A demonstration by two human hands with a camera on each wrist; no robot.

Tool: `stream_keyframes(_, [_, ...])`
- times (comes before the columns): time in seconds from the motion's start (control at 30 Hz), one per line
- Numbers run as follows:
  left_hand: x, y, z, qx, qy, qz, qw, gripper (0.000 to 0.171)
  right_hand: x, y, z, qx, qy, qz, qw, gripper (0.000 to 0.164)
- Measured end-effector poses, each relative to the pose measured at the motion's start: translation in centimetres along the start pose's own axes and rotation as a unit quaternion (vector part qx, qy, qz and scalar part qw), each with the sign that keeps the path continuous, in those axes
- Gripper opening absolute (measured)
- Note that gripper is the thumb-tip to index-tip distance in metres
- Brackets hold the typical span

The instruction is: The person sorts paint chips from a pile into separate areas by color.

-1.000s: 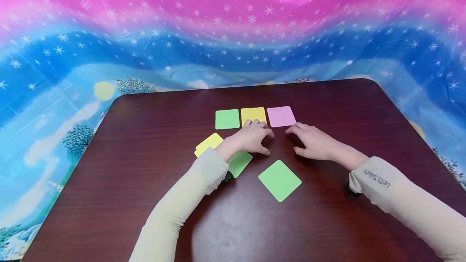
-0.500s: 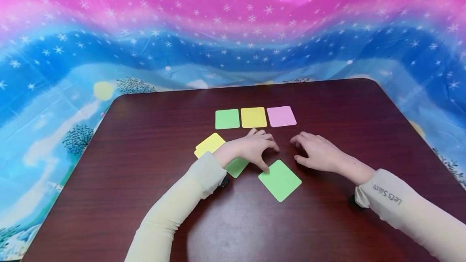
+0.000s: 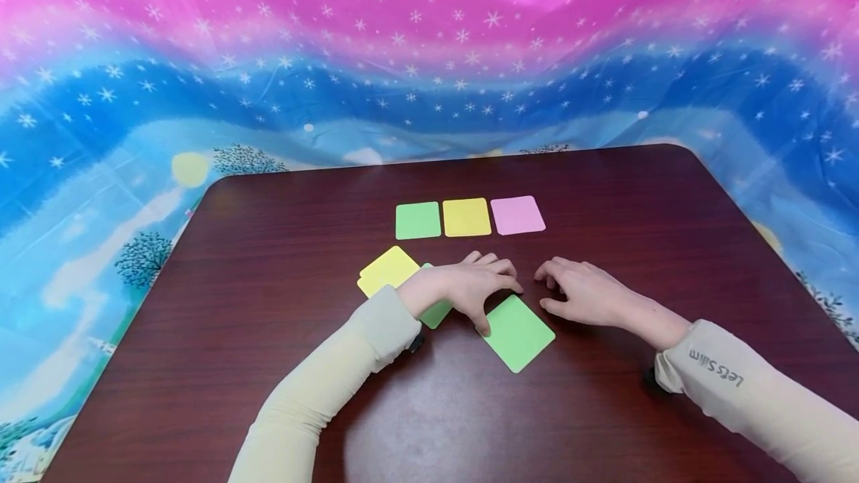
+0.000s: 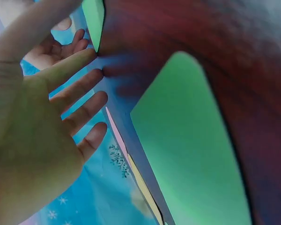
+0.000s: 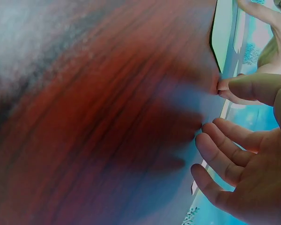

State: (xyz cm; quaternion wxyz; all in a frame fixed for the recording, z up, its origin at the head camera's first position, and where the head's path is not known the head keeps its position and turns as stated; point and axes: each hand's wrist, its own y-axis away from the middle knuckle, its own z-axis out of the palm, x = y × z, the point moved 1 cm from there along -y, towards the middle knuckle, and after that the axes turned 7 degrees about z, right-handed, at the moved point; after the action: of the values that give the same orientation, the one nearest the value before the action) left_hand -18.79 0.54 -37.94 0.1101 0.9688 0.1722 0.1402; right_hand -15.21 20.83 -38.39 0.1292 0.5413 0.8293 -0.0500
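Note:
A square green card (image 3: 520, 337) lies flat on the table, turned cornerwise toward me. Over its far left side spreads my left hand (image 3: 473, 288), thumb at the left edge and index fingertip close to the far corner. The left wrist view shows these fingers extended, with that green card (image 4: 94, 21) at the index fingertip. Another green card (image 3: 438, 313) is partly hidden beneath my left wrist. My right hand (image 3: 590, 293) hovers low right of the front card, fingers slightly bent and holding nothing. Its loose fingers (image 5: 220, 154) point at the tabletop in the right wrist view.
Along the back lie a green card (image 3: 417, 221), a yellow card (image 3: 467, 217) and a pink card (image 3: 518, 215) in a row. Overlapping yellow cards (image 3: 389, 271) lie left of my left hand. A patterned cloth (image 3: 429, 80) hangs behind the dark wooden table (image 3: 201, 334).
My left hand has come from over the back yellow card toward me, to the front green card. The right hand has drawn back from near the pink card. The cards have stayed put.

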Motion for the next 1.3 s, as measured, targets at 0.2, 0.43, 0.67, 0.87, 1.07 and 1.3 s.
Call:
stream_keyframes(0.2, [0.0,0.0,0.2,0.013,-0.015,-0.003,0.9998,0.072,-0.2,0.0,0.0,-0.001,-0.003,-0.004,1.000,0.028])
stream_keyframes(0.43, [0.1,0.1,0.2,0.012,-0.022,0.008,0.9997,0.076,-0.2,0.0,-0.1,-0.008,0.002,-0.005,1.000,0.029])
stream_keyframes(0.67, [0.0,0.2,0.3,0.025,-0.020,-0.007,0.9995,0.073,-0.3,0.1,-0.2,-0.017,-0.008,-0.005,1.000,0.040])
stream_keyframes(0.87, [-0.1,0.2,0.3,0.041,-0.046,-0.045,0.9971,0.073,-0.8,0.1,0.2,-0.017,-0.002,-0.003,1.000,0.058])
stream_keyframes(1.07, [-0.2,0.3,0.4,0.051,-0.066,-0.073,0.9938,0.073,-1.5,0.1,0.5,-0.008,0.026,-0.002,1.000,0.066])
stream_keyframes(1.3, [-0.2,0.5,0.4,0.047,-0.073,-0.089,0.9923,0.072,-2.3,0.0,0.8,0.005,0.066,-0.010,0.998,0.077])
